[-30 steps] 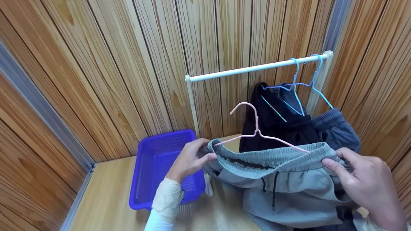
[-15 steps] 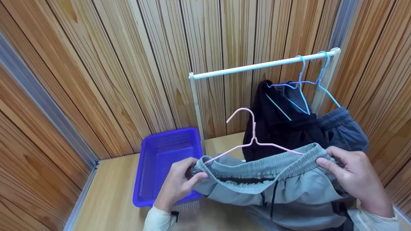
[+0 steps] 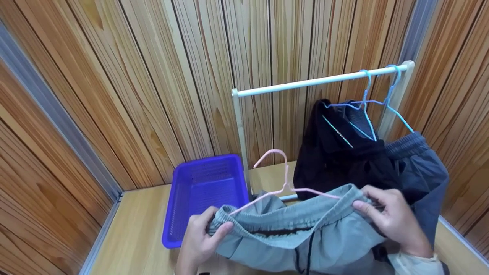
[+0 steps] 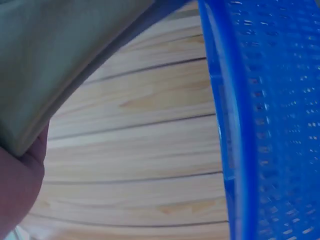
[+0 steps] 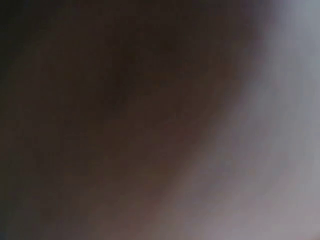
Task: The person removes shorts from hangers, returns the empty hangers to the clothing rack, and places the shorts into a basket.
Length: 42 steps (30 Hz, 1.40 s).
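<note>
Grey-green pants (image 3: 336, 238) with an elastic waistband and dark drawstrings are held up in the head view. My left hand (image 3: 202, 236) pinches the waistband's left end, thumb in front. The right end is gripped by my right hand (image 3: 393, 217), also thumb in front. A pink hanger (image 3: 285, 183) sits inside the waistband, its arms reaching toward both ends and its hook standing above, apart from the rail. The hanger's tips are hidden in the fabric. Part of the pants (image 4: 60, 55) fills the upper left of the left wrist view. The right wrist view is dark and blurred.
A white rail (image 3: 321, 82) stands against the wood-panelled wall. Black pants (image 3: 344, 164) and blue-grey shorts (image 3: 420, 164) hang at its right end on blue hangers. A purple-blue basket (image 3: 168, 214) with perforated walls stands on the wooden surface (image 3: 130, 221) to the left.
Both hands have moved down and left in the head view, carrying the pants and pink hanger with them. The hook now stands lower, farther from the rail. The rack and basket have shifted slightly right.
</note>
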Each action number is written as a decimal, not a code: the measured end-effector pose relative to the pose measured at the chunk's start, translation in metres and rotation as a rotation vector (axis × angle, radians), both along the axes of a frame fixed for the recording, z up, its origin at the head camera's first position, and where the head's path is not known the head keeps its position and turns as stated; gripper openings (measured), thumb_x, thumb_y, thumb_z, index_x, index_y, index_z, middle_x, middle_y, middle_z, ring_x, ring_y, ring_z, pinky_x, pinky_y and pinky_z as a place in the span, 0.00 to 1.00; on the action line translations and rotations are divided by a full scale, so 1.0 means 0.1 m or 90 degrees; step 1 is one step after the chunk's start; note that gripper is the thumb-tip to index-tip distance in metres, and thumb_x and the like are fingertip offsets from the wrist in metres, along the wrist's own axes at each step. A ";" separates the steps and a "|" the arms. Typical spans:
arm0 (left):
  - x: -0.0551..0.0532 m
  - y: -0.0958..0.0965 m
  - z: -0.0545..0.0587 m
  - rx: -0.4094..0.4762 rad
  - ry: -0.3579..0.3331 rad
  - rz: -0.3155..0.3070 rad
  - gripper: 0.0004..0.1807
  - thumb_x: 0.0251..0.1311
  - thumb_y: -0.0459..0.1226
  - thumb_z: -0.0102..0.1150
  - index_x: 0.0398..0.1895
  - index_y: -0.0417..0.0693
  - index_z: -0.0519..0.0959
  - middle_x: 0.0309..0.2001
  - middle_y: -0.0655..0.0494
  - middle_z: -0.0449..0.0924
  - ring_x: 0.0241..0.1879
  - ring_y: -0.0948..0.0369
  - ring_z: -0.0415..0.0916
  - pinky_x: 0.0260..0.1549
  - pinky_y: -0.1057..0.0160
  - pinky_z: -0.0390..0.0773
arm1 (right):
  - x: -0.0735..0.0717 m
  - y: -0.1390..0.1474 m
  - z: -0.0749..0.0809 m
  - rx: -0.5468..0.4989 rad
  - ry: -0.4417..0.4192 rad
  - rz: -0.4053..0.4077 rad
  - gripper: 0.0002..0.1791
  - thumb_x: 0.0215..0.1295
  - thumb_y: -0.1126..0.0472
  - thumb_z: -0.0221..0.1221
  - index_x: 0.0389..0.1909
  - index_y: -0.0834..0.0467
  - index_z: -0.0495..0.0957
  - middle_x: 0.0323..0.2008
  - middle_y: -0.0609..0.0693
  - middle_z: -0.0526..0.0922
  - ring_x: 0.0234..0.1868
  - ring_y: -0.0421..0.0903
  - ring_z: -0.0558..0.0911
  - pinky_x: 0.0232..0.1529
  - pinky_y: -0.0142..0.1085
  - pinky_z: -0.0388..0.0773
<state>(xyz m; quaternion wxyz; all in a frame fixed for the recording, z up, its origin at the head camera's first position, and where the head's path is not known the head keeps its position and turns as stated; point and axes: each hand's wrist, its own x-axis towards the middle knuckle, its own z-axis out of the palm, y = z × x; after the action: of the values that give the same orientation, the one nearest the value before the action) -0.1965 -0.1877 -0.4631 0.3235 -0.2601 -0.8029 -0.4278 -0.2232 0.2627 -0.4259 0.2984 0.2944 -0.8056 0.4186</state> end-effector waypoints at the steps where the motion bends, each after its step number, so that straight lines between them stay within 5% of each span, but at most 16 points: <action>1: 0.02 -0.02 -0.03 0.006 -0.003 0.005 0.09 0.59 0.36 0.73 0.35 0.59 0.82 0.20 0.67 0.74 0.23 0.79 0.65 0.21 0.81 0.66 | 0.00 -0.02 -0.03 0.003 -0.003 0.002 0.20 0.57 0.80 0.68 0.28 0.49 0.80 0.17 0.39 0.72 0.22 0.25 0.72 0.26 0.23 0.69; 9: 0.06 -0.07 -0.12 0.040 0.005 0.000 0.11 0.57 0.32 0.74 0.32 0.57 0.81 0.17 0.62 0.72 0.22 0.80 0.63 0.20 0.82 0.64 | -0.07 -0.12 -0.24 -0.021 0.073 0.013 0.21 0.45 0.80 0.73 0.25 0.50 0.79 0.17 0.37 0.72 0.20 0.24 0.69 0.24 0.21 0.65; 13: 0.05 -0.08 -0.11 0.031 -0.006 0.009 0.10 0.58 0.33 0.75 0.39 0.56 0.85 0.22 0.63 0.81 0.24 0.79 0.70 0.22 0.80 0.71 | -0.11 -0.16 -0.29 -0.027 0.095 -0.015 0.19 0.42 0.76 0.75 0.26 0.51 0.82 0.18 0.36 0.74 0.22 0.23 0.70 0.25 0.20 0.66; 18: 0.03 -0.08 -0.09 0.002 -0.008 0.042 0.11 0.60 0.34 0.74 0.44 0.55 0.87 0.31 0.63 0.88 0.29 0.75 0.78 0.30 0.74 0.79 | -0.16 -0.24 -0.36 -0.024 0.114 -0.033 0.17 0.42 0.73 0.77 0.27 0.51 0.84 0.17 0.35 0.74 0.21 0.23 0.69 0.26 0.19 0.66; 29: 0.08 0.02 -0.09 -0.060 0.022 0.109 0.10 0.57 0.30 0.68 0.37 0.56 0.84 0.30 0.68 0.83 0.31 0.76 0.74 0.31 0.76 0.75 | -0.22 -0.41 -0.43 -0.007 0.114 -0.018 0.19 0.41 0.74 0.77 0.30 0.49 0.85 0.21 0.36 0.79 0.23 0.23 0.71 0.25 0.22 0.67; 37: 0.01 0.07 -0.09 -0.045 0.138 0.154 0.11 0.56 0.35 0.78 0.26 0.55 0.82 0.22 0.67 0.78 0.25 0.77 0.70 0.24 0.77 0.71 | -0.27 -0.47 -0.41 0.005 0.085 0.007 0.20 0.44 0.75 0.76 0.33 0.48 0.87 0.24 0.37 0.84 0.26 0.24 0.76 0.32 0.20 0.73; 42: -0.05 0.06 -0.14 -0.044 0.163 0.155 0.10 0.57 0.35 0.78 0.26 0.56 0.83 0.23 0.67 0.80 0.25 0.76 0.72 0.25 0.75 0.73 | -0.27 -0.47 -0.39 0.037 0.039 0.005 0.18 0.51 0.72 0.76 0.35 0.46 0.86 0.25 0.37 0.85 0.27 0.22 0.76 0.34 0.20 0.74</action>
<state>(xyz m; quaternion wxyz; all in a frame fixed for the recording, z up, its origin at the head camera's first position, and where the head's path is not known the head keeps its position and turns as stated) -0.2012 -0.1818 -0.4768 0.4634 -0.2240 -0.7949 -0.3212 -0.2501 0.2157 -0.4647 0.3127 0.3188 -0.8067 0.3870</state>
